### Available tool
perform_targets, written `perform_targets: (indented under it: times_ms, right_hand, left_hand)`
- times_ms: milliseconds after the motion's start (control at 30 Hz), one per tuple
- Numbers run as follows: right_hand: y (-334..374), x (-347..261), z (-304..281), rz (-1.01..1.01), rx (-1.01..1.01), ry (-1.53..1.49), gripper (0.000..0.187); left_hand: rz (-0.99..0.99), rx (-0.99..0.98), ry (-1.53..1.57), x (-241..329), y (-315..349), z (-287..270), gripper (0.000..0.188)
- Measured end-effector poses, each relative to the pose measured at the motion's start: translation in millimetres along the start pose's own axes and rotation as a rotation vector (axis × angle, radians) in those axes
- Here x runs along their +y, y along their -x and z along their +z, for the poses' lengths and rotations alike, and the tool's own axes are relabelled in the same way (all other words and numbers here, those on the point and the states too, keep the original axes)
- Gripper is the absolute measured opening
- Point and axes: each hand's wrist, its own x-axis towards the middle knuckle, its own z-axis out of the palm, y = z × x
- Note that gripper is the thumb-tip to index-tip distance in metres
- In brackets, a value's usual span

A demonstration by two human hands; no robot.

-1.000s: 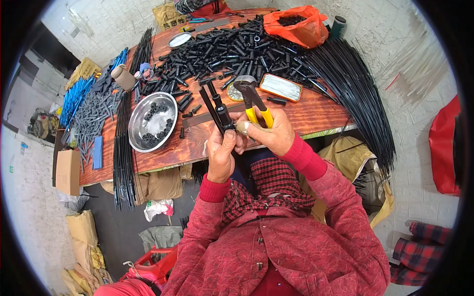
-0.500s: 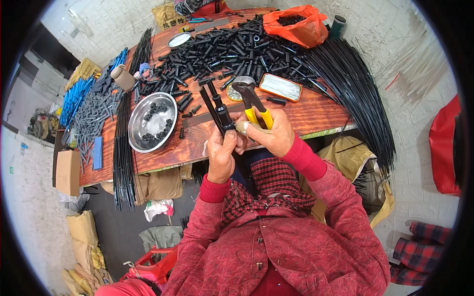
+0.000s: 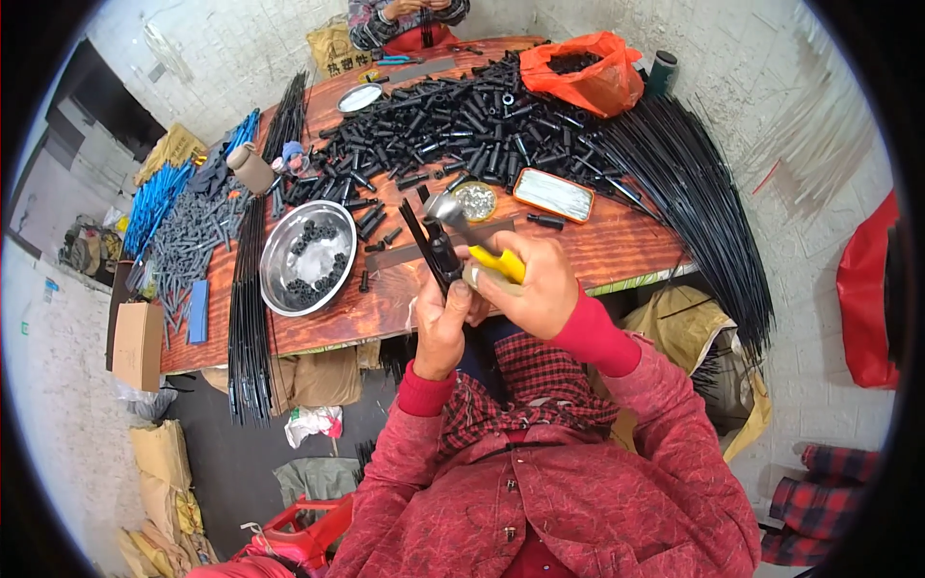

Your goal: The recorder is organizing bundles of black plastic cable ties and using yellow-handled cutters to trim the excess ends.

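Note:
My left hand (image 3: 444, 329) is closed around a black tubular fitting (image 3: 441, 254) with thin black rods standing up beside it. The lower end of this piece runs down toward my lap. In my right hand (image 3: 541, 291) are end-cutting pincers (image 3: 501, 264) with yellow handles. Their metal head is smeared by motion and lies at the upper end of the fitting; whether the jaws touch it I cannot tell. A pale wrap covers part of my right thumb. Both hands are close together above the near edge of the wooden table (image 3: 381, 306).
A metal bowl (image 3: 280, 229) with small black rings stands at left, beside a bundle of black rods (image 3: 249, 328). Black fittings (image 3: 424, 135) are heaped behind. A tin of pins (image 3: 554, 196), a round dish (image 3: 475, 201) and an orange bag (image 3: 617, 87) stand nearby. Another person's hands (image 3: 412, 8) are opposite.
My right hand has swung the pincers left, so their head has come over to the fitting's upper end. My left hand keeps its hold. The view has tilted up slightly, showing the other person's hands.

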Motion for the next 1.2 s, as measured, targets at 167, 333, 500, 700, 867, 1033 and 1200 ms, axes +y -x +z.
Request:
perform_targets:
  times_ms: [167,333,500,700,867,1033,1200]
  right_hand:
    - [-6.1,11.4,-4.2,0.301,-0.271,-0.656,0.034]
    - [-4.8,13.4,-12.3,0.357,-0.320,-0.711,0.039]
    - [-2.0,16.6,-29.0,0.342,-0.350,-0.594,0.037]
    - [6.7,8.2,-58.9,0.486,-0.656,-0.284,0.027]
    - [0.4,4.7,-65.7,0.430,-0.727,-0.258,0.023]
    - [-3.6,9.6,-65.7,0.352,-0.771,-0.158,0.022]
    - [-3.0,12.2,-64.4,0.348,-0.761,-0.216,0.023]
  left_hand:
    - [-0.008,-0.012,-0.010,2.7,-1.5,-3.8,0.051]
    - [-0.052,0.008,0.058,2.2,-6.4,-6.1,0.054]
    - [0.025,-0.023,0.061,1.1,-13.4,-11.3,0.053]
    - [-0.029,-0.021,0.137,2.6,-12.6,-12.9,0.051]
    - [-0.039,-0.015,0.123,2.7,-12.6,-9.5,0.050]
    - [-0.041,-0.034,0.144,1.7,-12.5,-9.9,0.047]
    - [-0.036,-0.024,0.124,1.2,-12.9,-10.3,0.044]
